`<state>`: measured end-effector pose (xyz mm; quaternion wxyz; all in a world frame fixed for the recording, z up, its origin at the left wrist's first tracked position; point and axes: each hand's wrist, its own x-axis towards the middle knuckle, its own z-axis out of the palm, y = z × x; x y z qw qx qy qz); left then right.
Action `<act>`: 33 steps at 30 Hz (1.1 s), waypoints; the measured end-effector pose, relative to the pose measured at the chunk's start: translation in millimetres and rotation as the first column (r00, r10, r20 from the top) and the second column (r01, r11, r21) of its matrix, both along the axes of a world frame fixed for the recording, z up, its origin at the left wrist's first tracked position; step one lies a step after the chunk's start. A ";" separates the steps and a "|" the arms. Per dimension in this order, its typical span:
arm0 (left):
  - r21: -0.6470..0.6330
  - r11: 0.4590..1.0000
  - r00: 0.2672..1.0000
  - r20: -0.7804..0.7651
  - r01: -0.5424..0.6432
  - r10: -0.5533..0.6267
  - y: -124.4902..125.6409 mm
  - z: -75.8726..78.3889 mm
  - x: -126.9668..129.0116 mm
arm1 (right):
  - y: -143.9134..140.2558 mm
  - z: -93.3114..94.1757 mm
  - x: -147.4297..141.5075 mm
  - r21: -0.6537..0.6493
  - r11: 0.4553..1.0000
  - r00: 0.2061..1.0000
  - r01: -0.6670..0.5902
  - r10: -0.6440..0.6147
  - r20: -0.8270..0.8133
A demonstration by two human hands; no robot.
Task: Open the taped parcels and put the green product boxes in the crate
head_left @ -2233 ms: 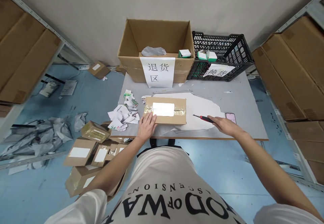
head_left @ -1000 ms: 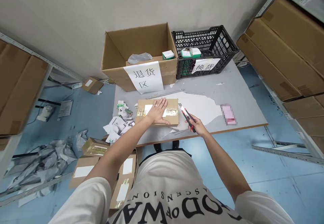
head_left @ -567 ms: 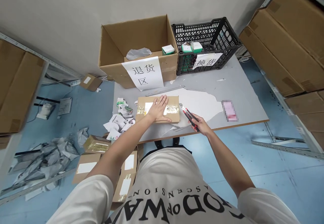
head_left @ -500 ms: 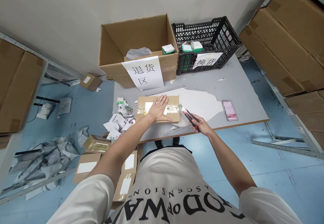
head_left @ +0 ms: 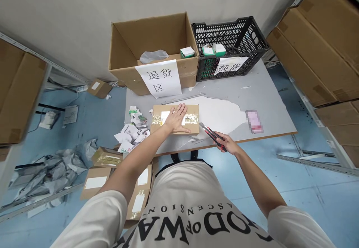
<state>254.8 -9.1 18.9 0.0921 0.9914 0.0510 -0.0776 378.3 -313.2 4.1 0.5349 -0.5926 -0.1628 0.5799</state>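
Near the middle of the frame, the left hand lies flat, fingers spread, on the taped parcel at the near edge of the grey surface, pinning it down. Just right of it, the right hand is closed around a red-and-black utility knife whose tip sits at the parcel's right end, beside the tape. The step in hand looks like slitting the tape; a shallow cut along the seam, clear of the flat hand, seems called for.
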 end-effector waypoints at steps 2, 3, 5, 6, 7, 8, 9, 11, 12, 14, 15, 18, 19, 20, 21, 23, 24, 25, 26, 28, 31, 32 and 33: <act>-0.010 1.000 1.000 0.006 -0.004 0.004 -0.2 -0.5 -0.1 | -3.4 3.7 -0.1 -0.014 1.000 1.000 -0.006 0.006 -0.001; -0.011 1.000 1.000 0.006 -0.007 0.007 -0.2 -0.7 -0.2 | -4.9 5.1 0.3 -0.028 1.000 1.000 -0.010 0.010 -0.002; -0.010 1.000 1.000 0.003 -0.009 0.009 0.1 -0.6 -0.4 | -7.1 7.0 1.1 -0.061 0.998 1.000 -0.024 0.024 -0.008; -0.010 1.000 1.000 0.002 -0.008 0.008 0.3 -0.4 -0.5 | -7.8 7.5 1.4 -0.074 0.997 0.999 -0.031 0.031 -0.012; -0.010 1.000 1.000 0.003 -0.006 0.006 0.6 -0.1 -0.7 | -8.3 7.8 1.7 -0.081 0.996 0.999 -0.036 0.035 -0.013; -0.012 1.000 1.000 0.005 -0.003 0.003 0.8 0.2 -1.0 | -8.7 8.0 2.2 -0.084 0.996 0.999 -0.039 0.039 -0.011; -0.014 1.000 1.000 0.008 0.000 0.000 0.9 0.5 -1.2 | -9.3 8.0 2.9 -0.081 0.996 0.999 -0.043 0.043 -0.006; -0.020 1.000 1.000 0.008 0.002 -0.002 0.4 1.1 -1.5 | -11.5 7.1 5.6 -0.068 0.996 0.999 -0.052 0.053 0.010; -0.025 1.000 1.000 0.008 0.002 -0.002 -0.2 1.6 -1.4 | -13.3 6.0 7.5 -0.060 0.997 0.998 -0.052 0.053 0.018; -0.040 0.999 1.000 0.008 -0.002 0.002 -1.2 3.1 -0.5 | -17.7 2.0 11.3 -0.043 0.999 0.999 -0.016 0.018 0.032; -0.052 0.999 1.000 0.011 -0.007 0.008 -0.8 4.3 0.2 | -19.4 -0.9 12.0 -0.030 0.999 0.999 0.029 -0.028 0.043; -0.110 0.993 0.998 0.039 -0.053 0.057 9.7 8.4 1.6 | -16.1 -11.9 1.6 0.027 0.966 0.963 0.257 -0.258 0.081; -0.138 0.986 0.994 0.045 -0.094 0.101 17.6 9.6 1.0 | -11.1 -15.6 -7.3 0.051 0.939 0.935 0.341 -0.345 0.086; -0.171 0.973 0.986 0.044 -0.153 0.162 27.8 10.5 -0.5 | -4.1 -18.9 -19.0 0.072 0.904 0.901 0.421 -0.426 0.080; -0.209 0.951 0.970 0.033 -0.228 0.240 40.1 11.1 -3.2 | 4.5 -21.8 -32.8 0.090 0.867 0.866 0.490 -0.496 0.063; -0.299 0.870 0.913 -0.018 -0.393 0.407 68.5 11.1 -11.6 | 24.5 -26.0 -63.4 0.108 0.799 0.803 0.592 -0.596 0.012; -0.355 0.816 0.880 -0.047 -0.457 0.473 83.0 10.9 -16.7 | 34.8 -27.5 -78.4 0.100 0.773 0.778 0.626 -0.628 -0.012; -0.414 0.764 0.855 -0.074 -0.495 0.514 96.8 10.7 -21.9 | 44.8 -28.8 -92.2 0.082 0.750 0.754 0.657 -0.657 -0.032; -0.466 0.715 0.833 -0.097 -0.521 0.545 109.2 10.7 -26.7 | 54.2 -29.7 -104.2 0.058 0.724 0.726 0.688 -0.686 -0.047; -0.544 0.637 0.805 -0.130 -0.546 0.579 128.2 11.3 -33.1 | 70.9 -31.1 -122.3 0.010 0.676 0.675 0.737 -0.735 -0.056; -0.629 0.524 0.772 -0.204 -0.575 0.602 142.7 12.8 -33.6 | 91.1 -30.9 -135.9 0.007 0.654 0.654 0.756 -0.756 -0.006; -0.652 0.480 0.758 -0.233 -0.586 0.609 144.6 12.8 -32.2 | 96.6 -29.9 -137.8 0.028 0.657 0.656 0.754 -0.754 0.023; -0.675 0.436 0.743 -0.256 -0.596 0.619 145.5 12.4 -30.6 | 101.4 -28.5 -138.8 0.053 0.658 0.656 0.751 -0.753 0.052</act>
